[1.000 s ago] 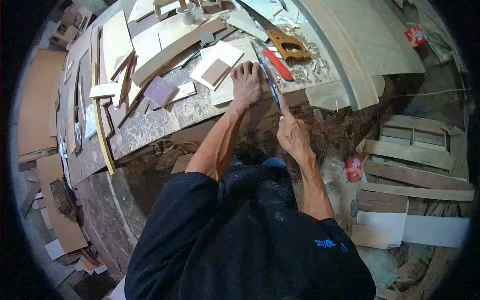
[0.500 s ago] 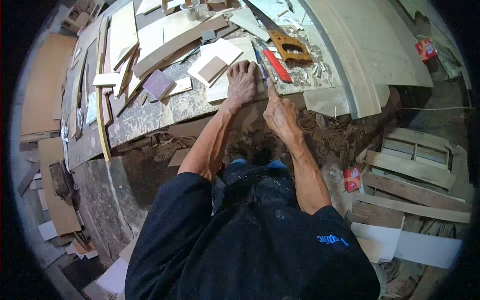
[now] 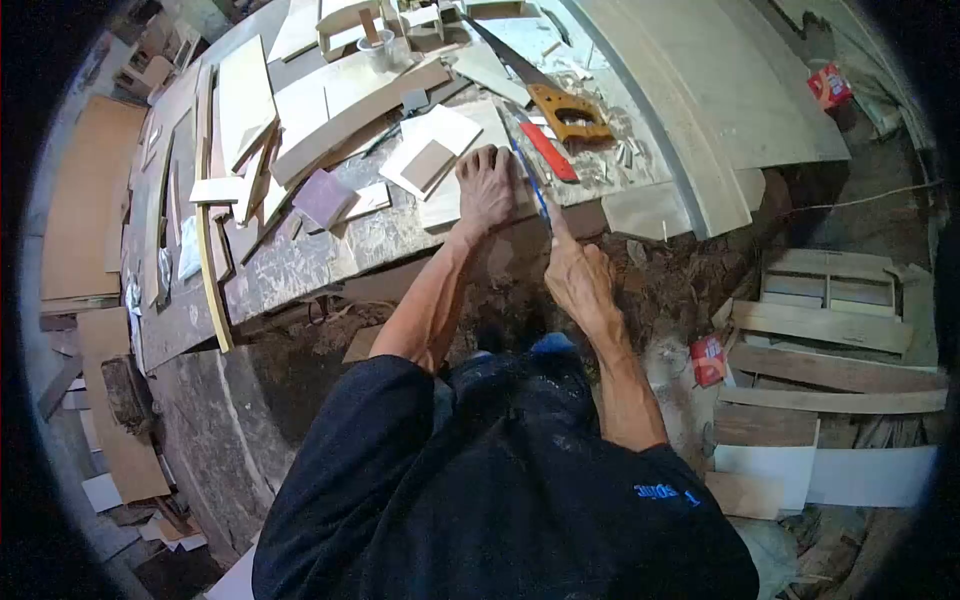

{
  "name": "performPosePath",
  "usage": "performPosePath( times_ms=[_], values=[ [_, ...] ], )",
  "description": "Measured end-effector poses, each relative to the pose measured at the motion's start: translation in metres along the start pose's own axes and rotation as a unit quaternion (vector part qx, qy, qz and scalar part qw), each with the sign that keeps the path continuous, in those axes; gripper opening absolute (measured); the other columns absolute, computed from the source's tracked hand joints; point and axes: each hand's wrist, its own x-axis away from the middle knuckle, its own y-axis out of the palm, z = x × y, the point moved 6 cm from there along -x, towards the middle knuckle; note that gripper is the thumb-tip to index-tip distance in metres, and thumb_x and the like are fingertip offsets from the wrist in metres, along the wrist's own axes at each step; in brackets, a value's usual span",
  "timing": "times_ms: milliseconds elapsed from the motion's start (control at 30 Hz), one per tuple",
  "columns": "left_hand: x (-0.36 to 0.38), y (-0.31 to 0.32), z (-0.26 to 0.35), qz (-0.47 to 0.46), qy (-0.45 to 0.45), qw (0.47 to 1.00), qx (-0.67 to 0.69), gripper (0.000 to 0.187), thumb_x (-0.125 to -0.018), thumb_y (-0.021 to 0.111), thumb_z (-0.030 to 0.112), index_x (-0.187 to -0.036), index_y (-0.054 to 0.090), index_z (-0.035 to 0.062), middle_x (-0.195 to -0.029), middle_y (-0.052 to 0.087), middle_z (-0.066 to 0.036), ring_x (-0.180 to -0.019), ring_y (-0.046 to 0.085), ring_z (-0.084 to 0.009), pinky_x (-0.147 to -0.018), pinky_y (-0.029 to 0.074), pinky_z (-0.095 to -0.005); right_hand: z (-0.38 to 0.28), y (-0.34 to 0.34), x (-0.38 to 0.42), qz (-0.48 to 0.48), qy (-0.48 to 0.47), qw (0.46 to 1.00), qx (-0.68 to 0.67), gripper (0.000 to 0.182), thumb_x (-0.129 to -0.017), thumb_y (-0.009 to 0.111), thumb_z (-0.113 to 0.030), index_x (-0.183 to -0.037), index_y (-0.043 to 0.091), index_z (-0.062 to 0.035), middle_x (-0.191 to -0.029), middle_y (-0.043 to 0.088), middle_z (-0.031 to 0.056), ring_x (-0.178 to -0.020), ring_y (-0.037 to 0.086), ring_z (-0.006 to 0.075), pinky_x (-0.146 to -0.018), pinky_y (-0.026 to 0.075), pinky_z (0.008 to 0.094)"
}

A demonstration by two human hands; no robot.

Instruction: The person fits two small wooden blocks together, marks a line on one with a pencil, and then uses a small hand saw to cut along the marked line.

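Observation:
My left hand (image 3: 486,190) presses down on a pale wooden board (image 3: 440,212) at the bench's front edge, its fingers bent together. Along the board's right side runs a narrow blue blade (image 3: 529,176), gripped from below by my right hand (image 3: 580,282) with the index finger stretched along it. That hand hangs just off the bench edge, and its grip hides the near end. White square pieces (image 3: 450,128) and a small brown wood piece (image 3: 428,166) lie left of my left hand. To the right are a red-handled tool (image 3: 548,152) and a handsaw (image 3: 570,116).
A purple block (image 3: 324,199) and wood offcuts cover the bench (image 3: 290,252) leftward. A plastic cup (image 3: 377,52) stands behind. A large panel (image 3: 740,110) lies at right. Wooden frames (image 3: 830,290) and a red packet (image 3: 708,360) sit below on the right.
My right hand has drawn back toward my body, and more of the blue blade shows. My left hand stays on the board. The view has shifted slightly.

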Motion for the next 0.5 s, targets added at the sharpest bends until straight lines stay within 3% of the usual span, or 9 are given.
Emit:
performPosePath(
  times_ms=[167, 200, 300, 333, 500],
  values=[
    [-0.001, 0.0, -0.001, 0.011, 0.003, 1.0, -0.018, 0.039, -0.085, 0.054, 0.021, -0.121, 0.048, 0.0101, -0.117, 0.046, -0.012, -0.116, 0.041, -0.0315, -0.102, 0.027, -0.0481, -0.009, -0.005, 0.0, -0.026, 0.023, 0.999, -0.004, 0.062, -0.093, 0.046, -0.019, -0.151, 0.026, -0.0262, -0.069, 0.061, 0.031, -0.068, 0.062, 0.0495, -0.066, 0.047, 0.0586],
    [-0.001, 0.008, -0.005, -0.029, -0.004, 1.0, -0.005, 0.056, -0.076, 0.056, 0.017, -0.13, 0.043, 0.0108, -0.126, 0.043, -0.014, -0.121, 0.039, -0.0351, -0.102, 0.026, -0.0486, -0.002, 0.008, -0.01, -0.002, -0.002, 1.0, 0.011, 0.061, -0.092, 0.046, -0.019, -0.151, 0.027, -0.0215, -0.07, 0.062, 0.0309, -0.069, 0.062, 0.0504, -0.066, 0.047, 0.0589],
    [-0.002, 0.009, -0.006, -0.03, -0.006, 0.999, -0.012, 0.055, -0.077, 0.055, 0.017, -0.13, 0.043, 0.0106, -0.126, 0.043, -0.014, -0.121, 0.038, -0.0352, -0.102, 0.026, -0.0489, 0.001, 0.024, -0.045, -0.004, -0.005, 1.0, 0.003, 0.075, -0.084, 0.05, -0.015, -0.153, 0.021, -0.0234, -0.074, 0.063, 0.0301, -0.072, 0.063, 0.0482, -0.072, 0.048, 0.0567],
    [-0.001, 0.009, -0.006, -0.041, -0.017, 0.999, -0.025, 0.053, -0.078, 0.055, 0.017, -0.129, 0.044, 0.0105, -0.126, 0.043, -0.014, -0.121, 0.038, -0.0349, -0.102, 0.027, -0.0491, -0.001, 0.023, -0.046, 0.023, -0.035, 0.999, -0.006, 0.063, -0.09, 0.046, -0.017, -0.151, 0.027, -0.019, -0.07, 0.062, 0.031, -0.069, 0.061, 0.0521, -0.067, 0.048, 0.0591],
    [-0.001, 0.001, -0.001, 0.002, 0.002, 1.0, -0.029, 0.04, -0.083, 0.055, 0.021, -0.12, 0.047, 0.0087, -0.118, 0.045, -0.013, -0.115, 0.041, -0.0315, -0.101, 0.027, -0.0488, -0.003, 0.0, -0.01, -0.006, -0.015, 1.0, -0.012, 0.063, -0.091, 0.046, -0.017, -0.151, 0.027, -0.0209, -0.072, 0.062, 0.0317, -0.071, 0.061, 0.0517, -0.07, 0.048, 0.06]
  ],
)
